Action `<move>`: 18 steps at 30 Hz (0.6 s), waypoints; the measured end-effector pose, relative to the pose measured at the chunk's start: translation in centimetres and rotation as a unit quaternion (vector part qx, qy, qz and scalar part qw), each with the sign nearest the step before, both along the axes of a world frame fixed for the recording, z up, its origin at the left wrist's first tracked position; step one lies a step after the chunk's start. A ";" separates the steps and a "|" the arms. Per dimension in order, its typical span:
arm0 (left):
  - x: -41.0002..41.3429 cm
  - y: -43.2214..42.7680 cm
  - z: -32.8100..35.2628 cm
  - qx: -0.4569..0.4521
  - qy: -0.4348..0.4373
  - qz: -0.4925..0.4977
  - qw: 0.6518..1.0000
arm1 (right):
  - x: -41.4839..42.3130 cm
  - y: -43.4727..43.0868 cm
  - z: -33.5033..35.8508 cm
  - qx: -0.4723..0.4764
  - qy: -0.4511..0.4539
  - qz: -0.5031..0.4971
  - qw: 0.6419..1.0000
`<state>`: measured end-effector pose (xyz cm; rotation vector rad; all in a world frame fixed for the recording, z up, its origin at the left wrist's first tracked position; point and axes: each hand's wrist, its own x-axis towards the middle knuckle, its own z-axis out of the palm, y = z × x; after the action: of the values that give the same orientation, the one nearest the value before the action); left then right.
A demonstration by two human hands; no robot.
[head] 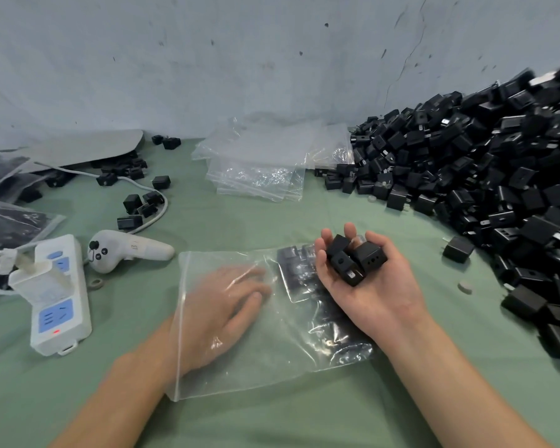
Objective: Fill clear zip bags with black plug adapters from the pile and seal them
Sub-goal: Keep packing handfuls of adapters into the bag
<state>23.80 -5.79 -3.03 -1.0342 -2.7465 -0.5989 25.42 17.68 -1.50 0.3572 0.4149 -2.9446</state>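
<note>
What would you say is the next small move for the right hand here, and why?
Probably carry the right hand to the bag's mouth and tip its load in. It cups a few black adapters palm up above the clear zip bag, which already holds some at its right end, while the left hand lies flat beneath the plastic, seemingly inside, holding it open.

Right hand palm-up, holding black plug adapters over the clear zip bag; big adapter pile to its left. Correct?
The right hand is palm-up, holding black plug adapters over the clear zip bag, but the head view shows the big adapter pile to its right, not left.
</note>
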 end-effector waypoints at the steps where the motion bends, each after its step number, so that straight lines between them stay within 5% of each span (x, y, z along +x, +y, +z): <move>1: 0.0 -0.6 0.1 0.013 0.001 0.012 1.000 | 0.1 0.0 0.0 0.004 -0.001 -0.001 1.000; 5: 1.1 -3.9 0.5 0.081 -0.036 0.165 0.982 | 0.4 0.0 0.1 0.011 -0.005 -0.006 1.000; 10: 1.7 -5.1 1.5 0.231 0.025 0.330 0.915 | 1.3 -0.2 0.3 -0.005 -0.004 -0.011 1.000; 15: 2.9 -0.2 3.3 0.236 0.103 0.186 0.948 | 1.5 -1.5 0.6 0.016 -0.002 0.003 1.000; 18: 3.7 2.8 3.4 0.209 0.024 0.102 0.972 | 1.5 -2.7 0.6 0.032 0.001 0.018 0.999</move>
<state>27.46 -2.97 0.32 -0.6504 -2.4825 -1.0402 26.96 15.02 -0.92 0.3494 0.5102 -2.9020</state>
